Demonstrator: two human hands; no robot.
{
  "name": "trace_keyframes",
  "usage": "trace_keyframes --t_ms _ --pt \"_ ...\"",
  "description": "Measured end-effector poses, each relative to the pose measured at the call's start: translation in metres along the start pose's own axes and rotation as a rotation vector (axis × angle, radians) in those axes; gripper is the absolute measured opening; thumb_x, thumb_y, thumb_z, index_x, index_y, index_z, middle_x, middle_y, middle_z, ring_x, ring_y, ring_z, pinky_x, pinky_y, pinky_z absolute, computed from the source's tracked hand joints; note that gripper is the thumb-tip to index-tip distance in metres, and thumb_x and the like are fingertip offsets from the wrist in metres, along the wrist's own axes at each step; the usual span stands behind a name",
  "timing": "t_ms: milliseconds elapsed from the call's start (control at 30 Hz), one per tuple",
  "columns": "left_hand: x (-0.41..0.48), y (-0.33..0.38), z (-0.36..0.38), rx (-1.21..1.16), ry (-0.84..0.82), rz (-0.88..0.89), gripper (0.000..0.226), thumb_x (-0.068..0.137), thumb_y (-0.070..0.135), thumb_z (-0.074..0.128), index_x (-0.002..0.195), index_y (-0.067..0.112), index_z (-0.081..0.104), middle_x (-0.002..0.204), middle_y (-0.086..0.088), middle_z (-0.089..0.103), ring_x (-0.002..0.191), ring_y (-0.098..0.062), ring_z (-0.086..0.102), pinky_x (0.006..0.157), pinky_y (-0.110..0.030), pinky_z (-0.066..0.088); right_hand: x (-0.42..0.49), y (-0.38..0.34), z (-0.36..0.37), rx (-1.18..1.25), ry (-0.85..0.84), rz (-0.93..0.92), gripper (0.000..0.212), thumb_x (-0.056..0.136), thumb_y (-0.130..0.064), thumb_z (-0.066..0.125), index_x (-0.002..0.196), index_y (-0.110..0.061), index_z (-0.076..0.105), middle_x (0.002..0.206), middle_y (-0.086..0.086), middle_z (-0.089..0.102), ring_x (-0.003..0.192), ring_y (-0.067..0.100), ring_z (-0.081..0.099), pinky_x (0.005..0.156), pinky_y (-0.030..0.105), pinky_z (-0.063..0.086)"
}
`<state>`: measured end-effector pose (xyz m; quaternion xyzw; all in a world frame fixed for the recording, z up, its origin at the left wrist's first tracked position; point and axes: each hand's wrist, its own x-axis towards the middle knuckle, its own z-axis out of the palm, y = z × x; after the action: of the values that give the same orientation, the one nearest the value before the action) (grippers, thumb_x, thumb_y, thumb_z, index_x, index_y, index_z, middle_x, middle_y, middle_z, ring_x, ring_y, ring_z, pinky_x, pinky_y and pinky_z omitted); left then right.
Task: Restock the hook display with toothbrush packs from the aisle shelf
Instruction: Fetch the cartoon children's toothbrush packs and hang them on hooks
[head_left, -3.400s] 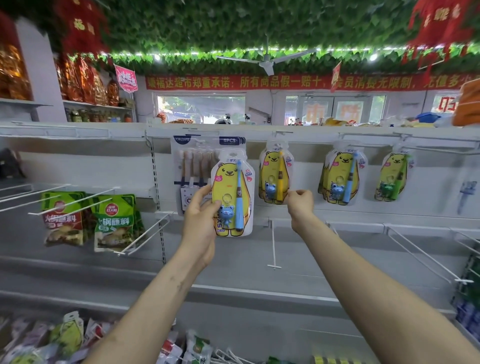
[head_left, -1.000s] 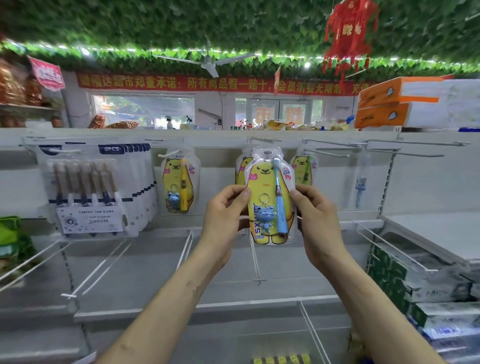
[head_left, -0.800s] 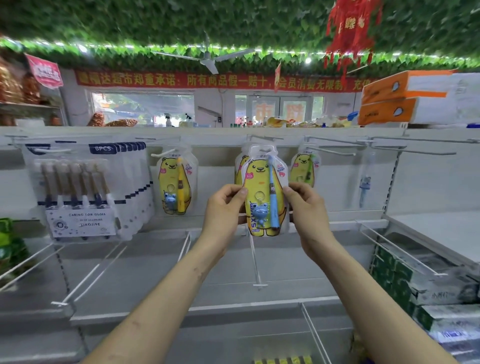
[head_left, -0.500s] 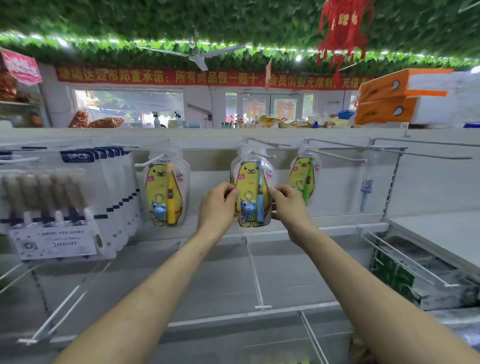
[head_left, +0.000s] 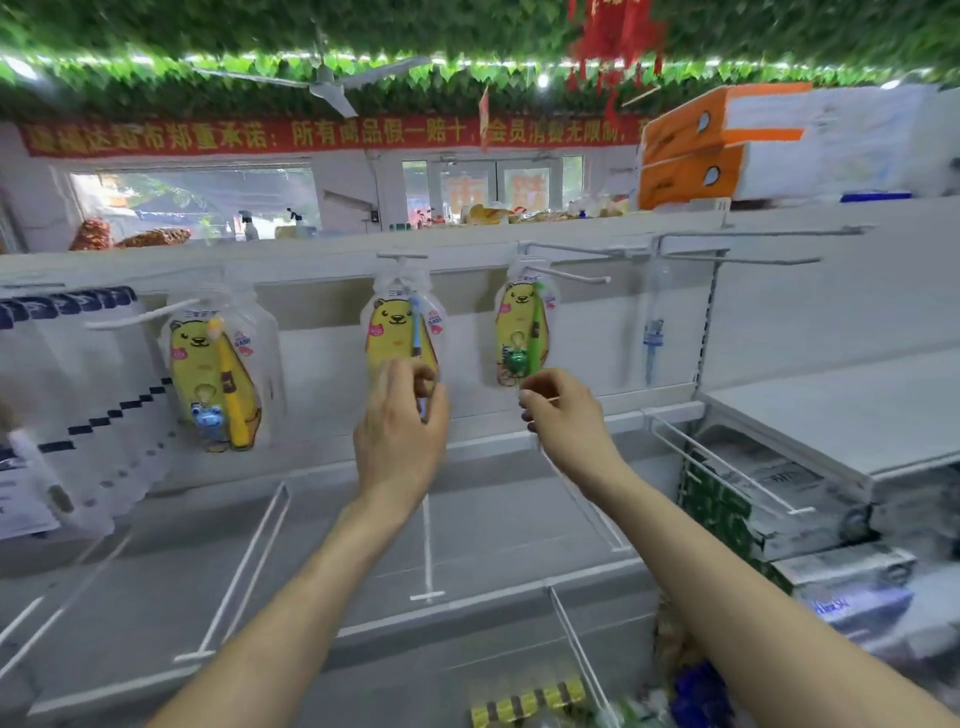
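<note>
A yellow bear toothbrush pack with a blue brush (head_left: 402, 322) hangs on the middle hook (head_left: 401, 256) of the top rail. My left hand (head_left: 401, 421) covers its lower half, with thumb and curled fingers still around the bottom edge. My right hand (head_left: 563, 413) is off that pack, loosely curled and holding nothing, just below a hanging pack with a green brush (head_left: 522, 332). A third bear pack with a yellow brush (head_left: 215, 374) hangs on the hook to the left.
Several bare white hooks (head_left: 737, 257) stick out at the upper right, and wire dividers (head_left: 427, 545) run over the shelf below. Multi-brush packs (head_left: 67, 405) hang at far left. Boxed goods (head_left: 810, 525) fill the right shelf, and orange tissue packs (head_left: 727, 145) sit on top.
The blue-brush pack went from both hands up onto the middle hook. My right hand has let go and drifted right; my left hand slid down to the pack's bottom.
</note>
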<state>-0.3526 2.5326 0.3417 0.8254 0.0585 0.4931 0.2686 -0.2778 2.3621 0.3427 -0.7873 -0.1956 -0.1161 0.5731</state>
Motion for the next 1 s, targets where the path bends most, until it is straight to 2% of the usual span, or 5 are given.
trace_keyframes --t_ms 167,467,633,767,1000 --pt "-0.044 0.097 0.082 0.058 -0.229 0.204 0.031 0.097 0.029 0.063 0.125 0.021 0.056 0.114 0.003 0.058 0.103 -0.018 0.058 0.079 -0.036 0.05 -0.023 0.044 -0.114 -0.35 -0.047 -0.122 0.022 0.102 -0.026 0.06 0.122 -0.02 0.063 0.114 -0.002 0.068 0.099 0.015 0.064 0.09 0.035 0.051" --pt "-0.155 0.318 0.272 0.024 -0.549 0.385 0.066 0.091 0.042 0.069 0.148 0.019 0.047 0.146 -0.006 0.048 0.134 -0.032 0.044 0.104 -0.05 0.044 -0.1 0.173 -0.392 -0.994 0.111 -0.104 0.047 0.099 -0.028 0.059 0.142 -0.012 0.049 0.132 0.012 0.055 0.118 0.035 0.053 0.089 0.051 0.051" --pt "-0.234 0.439 0.365 0.012 -0.713 0.608 0.08 0.081 0.043 0.077 0.15 0.018 0.045 0.152 -0.01 0.044 0.138 -0.036 0.041 0.102 -0.054 0.048 -0.162 0.241 -0.527 -1.19 0.206 0.151 0.051 0.093 -0.024 0.063 0.139 -0.006 0.047 0.127 0.015 0.056 0.113 0.037 0.055 0.082 0.047 0.053" --pt "-0.29 0.521 0.435 -0.089 -0.827 0.729 0.08 0.076 0.04 0.082 0.144 0.013 0.052 0.145 -0.016 0.052 0.13 -0.04 0.05 0.092 -0.053 0.054 -0.208 0.291 -0.61 -1.227 0.286 0.405 0.052 0.089 -0.024 0.063 0.136 -0.009 0.049 0.126 0.012 0.054 0.115 0.036 0.053 0.085 0.047 0.047" --pt "-0.372 0.67 0.574 -0.264 -0.943 0.948 0.084 0.075 0.045 0.08 0.146 0.013 0.048 0.148 -0.013 0.05 0.134 -0.037 0.048 0.099 -0.053 0.052 -0.248 0.375 -0.763 -1.272 0.456 0.762 0.069 0.089 -0.029 0.066 0.149 -0.008 0.039 0.137 0.013 0.05 0.126 0.036 0.05 0.096 0.047 0.045"
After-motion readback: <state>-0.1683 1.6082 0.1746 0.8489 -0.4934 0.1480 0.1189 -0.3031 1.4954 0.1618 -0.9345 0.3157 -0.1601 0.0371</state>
